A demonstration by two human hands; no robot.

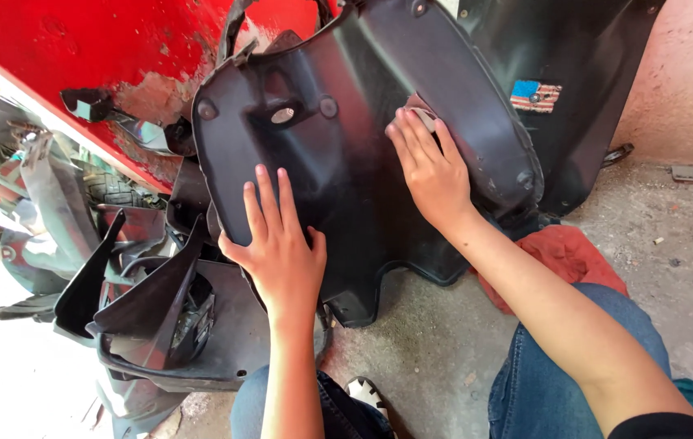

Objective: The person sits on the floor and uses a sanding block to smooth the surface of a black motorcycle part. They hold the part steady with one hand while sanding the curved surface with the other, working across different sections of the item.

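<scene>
The left hand (281, 252) lies flat and wide on the big black plastic panel (346, 162), holding it steady. The right hand (432, 171) presses a small pad (maybe sandpaper) (424, 119) on it. The 2 hands look busy rubbing; next needs steady strokes.

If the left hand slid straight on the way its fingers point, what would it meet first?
The left hand lies flat on the black plastic panel; going straight on, it would probably reach the raised mount with the metal-lined hole first.

black panel (346, 162) top cut off by frame, pad (425, 119) mostly hidden under right hand (436, 175)
</scene>
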